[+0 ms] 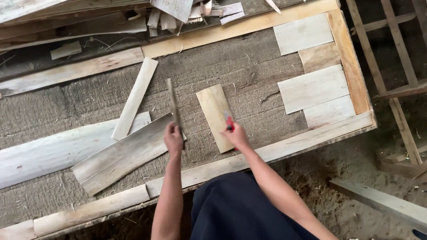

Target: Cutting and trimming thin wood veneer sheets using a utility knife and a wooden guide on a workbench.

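Note:
My left hand (pixel 173 139) grips the near end of a thin, narrow wood strip (pixel 172 103) that stands on edge and points away from me. My right hand (pixel 235 135) holds a small red-handled cutter (pixel 229 122) over a short pale veneer piece (pixel 216 115) lying flat on the grey fibrous board (pixel 222 66). Just left of my left hand lies a long grey plank (pixel 122 155), with a slim pale slat (pixel 134 98) resting across its far end.
Several pale veneer rectangles (pixel 313 89) are laid side by side at the board's right end, inside a wooden border (pixel 351 62). Scrap wood (pixel 89 22) is piled beyond the far edge. A wooden frame (pixel 396 66) and a loose plank (pixel 382 202) lie on the dirt floor at right.

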